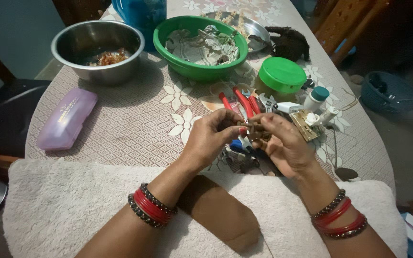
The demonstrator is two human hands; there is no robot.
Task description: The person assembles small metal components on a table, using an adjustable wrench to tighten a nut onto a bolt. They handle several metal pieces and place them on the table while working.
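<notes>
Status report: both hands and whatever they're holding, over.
Left hand and right hand pinch a small brown bead-like piece together. Red-handled pliers lie just beyond. Nothing between the hands.

A home: dining table [135, 119] with floral cloth, steel bowl [98, 50].

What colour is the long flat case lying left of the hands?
Pale purple; the case shows in the head view.

My surface [135, 119] wears a floral cloth; a dark chair [5, 114] sits left, wooden chairs [345, 24] far right, dim floor [407, 138] beyond.
</notes>
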